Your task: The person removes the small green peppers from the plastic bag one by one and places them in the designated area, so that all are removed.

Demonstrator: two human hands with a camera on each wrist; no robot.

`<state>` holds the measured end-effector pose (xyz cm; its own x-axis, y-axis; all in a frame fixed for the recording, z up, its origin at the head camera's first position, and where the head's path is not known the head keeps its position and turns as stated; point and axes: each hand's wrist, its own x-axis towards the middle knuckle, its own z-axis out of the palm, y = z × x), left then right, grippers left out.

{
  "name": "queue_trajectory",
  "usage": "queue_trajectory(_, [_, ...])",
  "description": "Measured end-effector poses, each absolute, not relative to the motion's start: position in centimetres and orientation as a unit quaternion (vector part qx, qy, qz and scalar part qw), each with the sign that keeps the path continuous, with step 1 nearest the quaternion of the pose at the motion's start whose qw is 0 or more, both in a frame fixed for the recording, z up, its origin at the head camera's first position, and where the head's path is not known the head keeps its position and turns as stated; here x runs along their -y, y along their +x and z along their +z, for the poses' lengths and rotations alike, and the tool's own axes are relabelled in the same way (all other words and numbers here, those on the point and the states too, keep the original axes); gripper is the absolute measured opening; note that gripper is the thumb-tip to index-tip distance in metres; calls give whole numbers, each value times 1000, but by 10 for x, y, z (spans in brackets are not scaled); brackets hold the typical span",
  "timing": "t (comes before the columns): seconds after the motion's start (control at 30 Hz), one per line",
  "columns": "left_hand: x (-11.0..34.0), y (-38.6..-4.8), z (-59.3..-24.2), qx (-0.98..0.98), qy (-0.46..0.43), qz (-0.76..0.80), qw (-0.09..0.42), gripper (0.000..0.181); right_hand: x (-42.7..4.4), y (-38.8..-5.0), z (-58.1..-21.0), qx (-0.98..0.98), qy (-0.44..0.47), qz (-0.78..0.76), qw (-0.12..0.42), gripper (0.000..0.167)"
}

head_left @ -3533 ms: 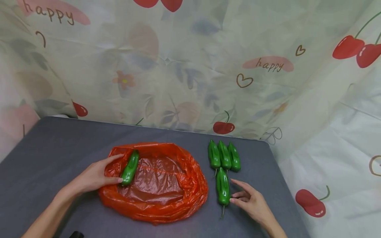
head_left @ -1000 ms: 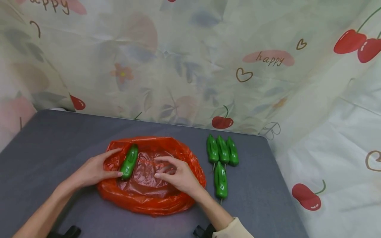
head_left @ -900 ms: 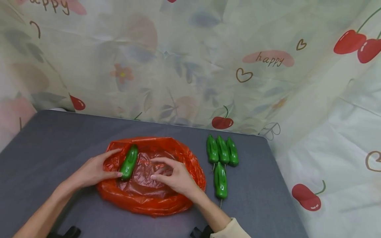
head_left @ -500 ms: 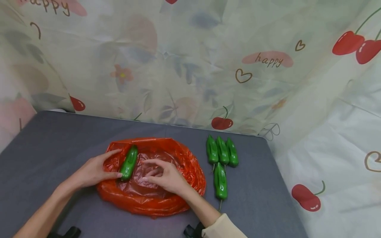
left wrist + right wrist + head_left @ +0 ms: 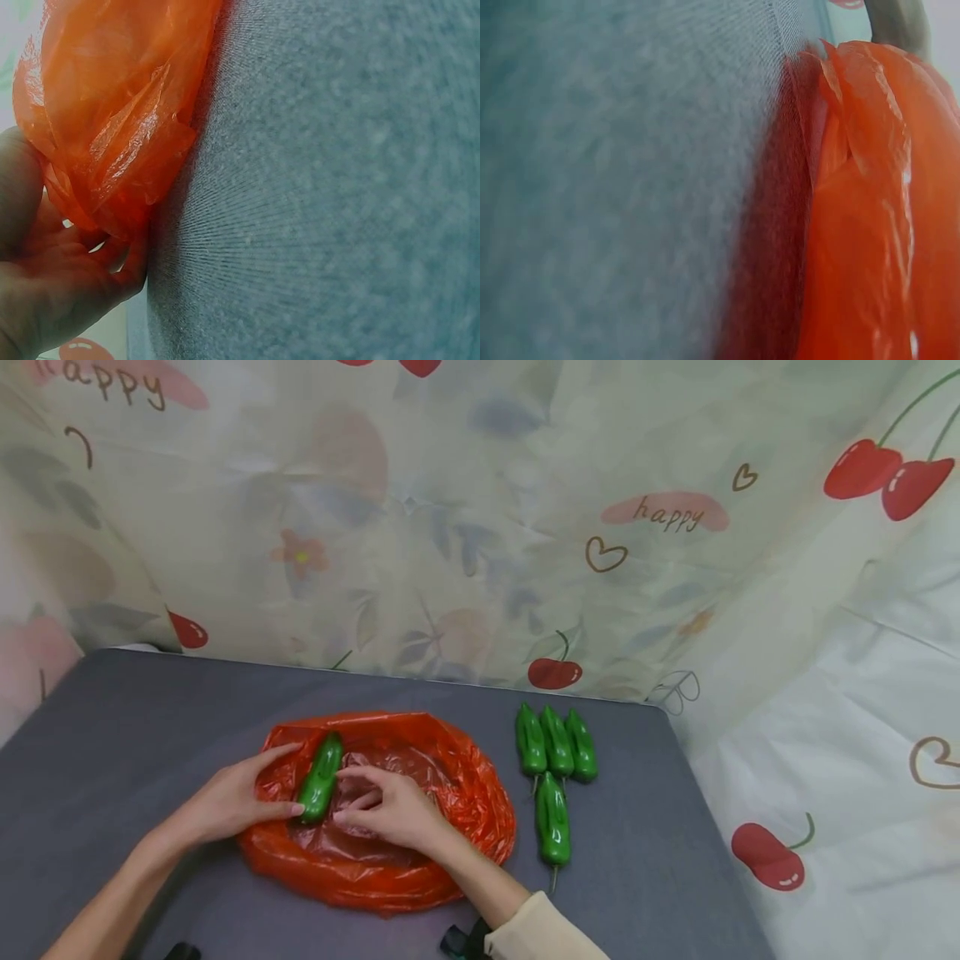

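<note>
An orange-red plastic bag (image 5: pixel 352 893) lies spread with its mouth up, and one green chili pepper (image 5: pixel 321 777) rests inside at its left. My left hand (image 5: pixel 232 797) grips the bag's left edge, its thumb close to the pepper's lower end. In the left wrist view, that hand's thumb and fingers (image 5: pixel 60 289) are around gathered plastic. Over the bag's opening, my right hand (image 5: pixel 397 810) holds nothing; its thumb and index fingertips are close beside the pepper, contact unclear. The right wrist view is mostly filled by the bag's side (image 5: pixel 870 262) and tablecloth.
Three green peppers (image 5: pixel 557 743) lie side by side on the grey tablecloth (image 5: pixel 637 843) right of the bag. Another pepper (image 5: pixel 553 822) lies below them, stem toward me. A printed curtain (image 5: pixel 465 527) hangs behind the table.
My right hand has moved left from beside the lower loose pepper, across the bag, to the pepper inside. My left hand stays at the bag's left edge. The loose peppers have stayed in place.
</note>
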<state>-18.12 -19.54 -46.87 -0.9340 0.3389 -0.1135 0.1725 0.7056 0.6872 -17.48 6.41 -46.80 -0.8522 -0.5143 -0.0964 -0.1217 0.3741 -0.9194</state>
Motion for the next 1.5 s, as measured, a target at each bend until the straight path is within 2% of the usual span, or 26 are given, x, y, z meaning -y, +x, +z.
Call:
queue_trajectory(0.43, [193, -184, -467, -916, 149, 356, 109, 95, -57, -181, -471, -823, -226, -487, 186, 62])
queue_trajectory(1.0, [192, -184, -468, -918, 154, 350, 107, 95, -37, -182, -474, -882, -259, -374, 125, 70])
queue_trajectory(1.5, [195, -182, -470, -916, 159, 351, 110, 93, -32, -189, -475, -896, -269, -328, 133, 73])
